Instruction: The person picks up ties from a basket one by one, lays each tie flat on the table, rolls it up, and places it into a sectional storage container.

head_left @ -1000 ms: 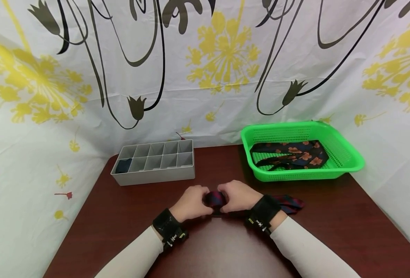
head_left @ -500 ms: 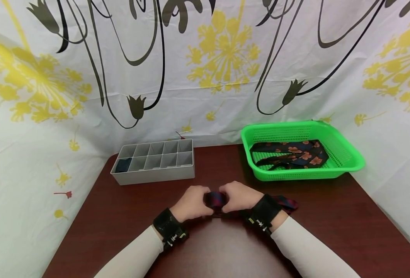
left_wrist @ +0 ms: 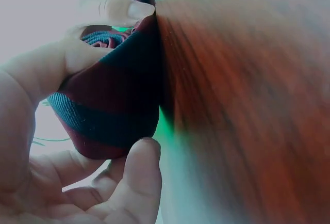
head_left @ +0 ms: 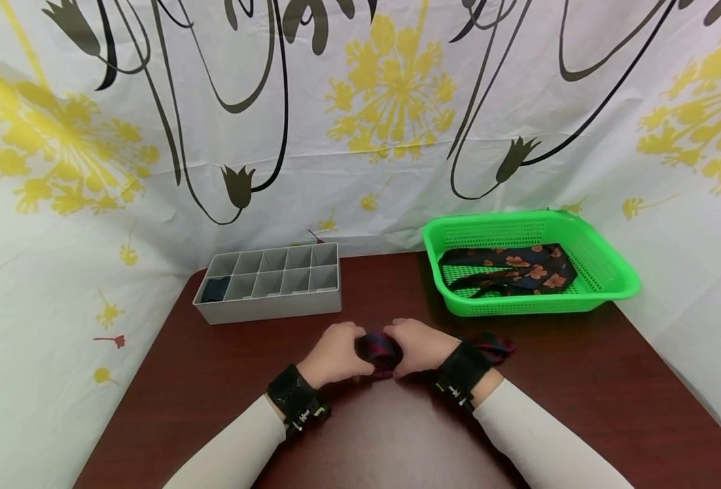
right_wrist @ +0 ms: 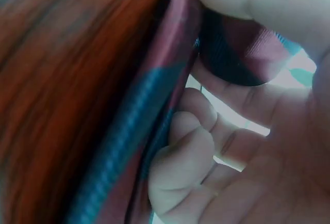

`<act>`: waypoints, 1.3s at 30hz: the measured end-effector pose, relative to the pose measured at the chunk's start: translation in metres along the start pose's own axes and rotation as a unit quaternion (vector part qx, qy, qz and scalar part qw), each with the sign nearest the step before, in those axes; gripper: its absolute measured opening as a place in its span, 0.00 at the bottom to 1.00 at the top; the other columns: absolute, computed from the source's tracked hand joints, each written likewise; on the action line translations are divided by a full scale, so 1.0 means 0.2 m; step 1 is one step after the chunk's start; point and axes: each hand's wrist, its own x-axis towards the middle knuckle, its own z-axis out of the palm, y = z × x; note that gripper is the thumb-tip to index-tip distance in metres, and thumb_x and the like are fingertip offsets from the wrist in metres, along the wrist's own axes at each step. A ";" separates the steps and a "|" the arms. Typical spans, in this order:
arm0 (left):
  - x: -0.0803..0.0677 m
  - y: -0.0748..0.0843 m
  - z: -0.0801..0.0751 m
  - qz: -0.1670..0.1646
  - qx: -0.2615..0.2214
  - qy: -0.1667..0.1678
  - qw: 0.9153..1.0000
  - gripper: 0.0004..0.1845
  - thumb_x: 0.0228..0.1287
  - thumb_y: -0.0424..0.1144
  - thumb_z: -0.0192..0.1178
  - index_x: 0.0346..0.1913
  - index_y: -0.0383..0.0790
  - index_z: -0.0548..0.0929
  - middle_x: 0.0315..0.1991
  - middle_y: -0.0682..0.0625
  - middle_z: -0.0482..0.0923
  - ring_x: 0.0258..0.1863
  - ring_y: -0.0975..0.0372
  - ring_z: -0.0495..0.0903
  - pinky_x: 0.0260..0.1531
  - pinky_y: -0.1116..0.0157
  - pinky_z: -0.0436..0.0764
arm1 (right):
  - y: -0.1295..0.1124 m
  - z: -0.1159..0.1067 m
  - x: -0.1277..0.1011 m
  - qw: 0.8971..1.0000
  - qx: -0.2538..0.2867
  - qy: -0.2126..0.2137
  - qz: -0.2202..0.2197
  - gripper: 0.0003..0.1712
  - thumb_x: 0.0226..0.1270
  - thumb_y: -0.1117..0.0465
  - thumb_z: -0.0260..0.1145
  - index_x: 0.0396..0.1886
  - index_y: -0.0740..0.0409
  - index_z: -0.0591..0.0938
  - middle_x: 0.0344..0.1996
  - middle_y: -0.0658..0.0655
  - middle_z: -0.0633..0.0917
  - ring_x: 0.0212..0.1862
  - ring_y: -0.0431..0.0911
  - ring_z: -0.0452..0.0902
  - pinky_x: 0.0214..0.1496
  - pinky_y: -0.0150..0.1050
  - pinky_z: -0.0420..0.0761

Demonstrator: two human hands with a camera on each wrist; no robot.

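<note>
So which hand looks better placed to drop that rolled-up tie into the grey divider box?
Probably the left hand: it grips the rolled tie and lies nearer the grey divider box, on its side.

The left wrist view sits very close to a rolled striped necktie (left_wrist: pixel 111 105), dark red crossed by 2 teal bands, its coiled end showing near the top of the roll. The left hand (left_wrist: pixel 36 146) cups the roll from the left, with its thumb (left_wrist: pixel 142 182) pressed against the roll's lower edge. A finger of the right hand (left_wrist: pixel 98 7) lies curled over the top of the roll, its nail at the upper right corner. Right of the roll, and touching it, runs the blurred reddish-brown wooden table (left_wrist: pixel 242 110).
</note>
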 end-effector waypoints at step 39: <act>0.00 0.01 -0.01 0.031 0.015 -0.025 0.999 0.22 0.47 0.44 0.80 0.45 0.45 0.83 0.37 0.55 0.78 0.35 0.65 0.77 0.38 0.69 0.80 | -0.03 -0.06 -0.03 0.994 0.091 0.040 -0.036 0.21 0.50 0.48 0.85 0.37 0.43 0.81 0.27 0.41 0.84 0.29 0.37 0.79 0.35 0.35 0.81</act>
